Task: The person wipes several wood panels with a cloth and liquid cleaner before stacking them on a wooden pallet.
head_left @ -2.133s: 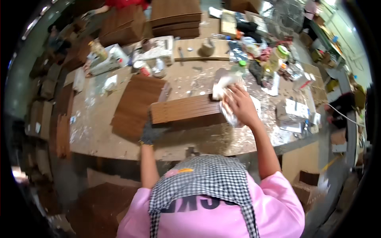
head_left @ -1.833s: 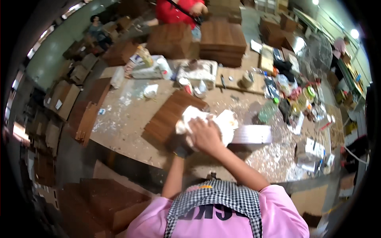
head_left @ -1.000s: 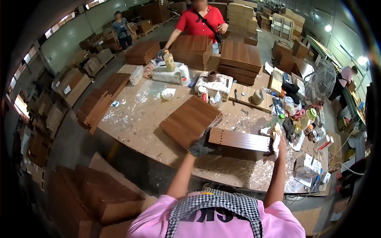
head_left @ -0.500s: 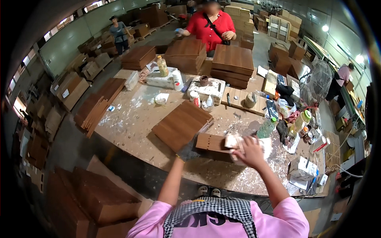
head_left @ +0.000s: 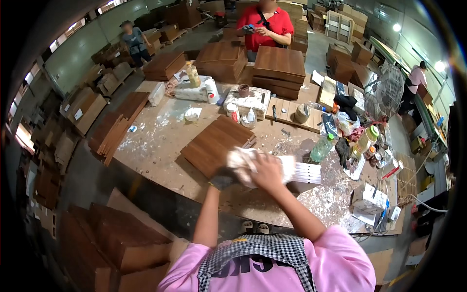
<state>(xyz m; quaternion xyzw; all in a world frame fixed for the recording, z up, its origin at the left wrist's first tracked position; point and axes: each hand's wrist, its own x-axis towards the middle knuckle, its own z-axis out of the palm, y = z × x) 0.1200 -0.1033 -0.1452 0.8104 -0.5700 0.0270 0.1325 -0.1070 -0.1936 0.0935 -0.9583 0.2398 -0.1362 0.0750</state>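
My right hand (head_left: 267, 171) presses a crumpled white cloth (head_left: 242, 163) onto a small stack of boards (head_left: 306, 173), whose pale striped edges show to the right of the cloth. At the stack's left end is my left hand (head_left: 223, 179), in a dark grey glove; the cloth and blur hide its fingers. Just beyond both hands lies a pile of brown wood-grain panels (head_left: 219, 141), set askew on the worktable (head_left: 160, 158).
Bottles, jars and a green plastic bottle (head_left: 322, 148) crowd the table's right side, near a standing fan (head_left: 384, 90). Taller panel stacks (head_left: 278, 65) line the far edge. Beyond them stands a person in red (head_left: 265, 29). Brown panels (head_left: 116, 233) stand at lower left.
My right hand has slid the cloth leftward along the boards, toward my gloved hand. Pale striped edges now show where a brown holed face showed before. The person in red has brought both hands together.
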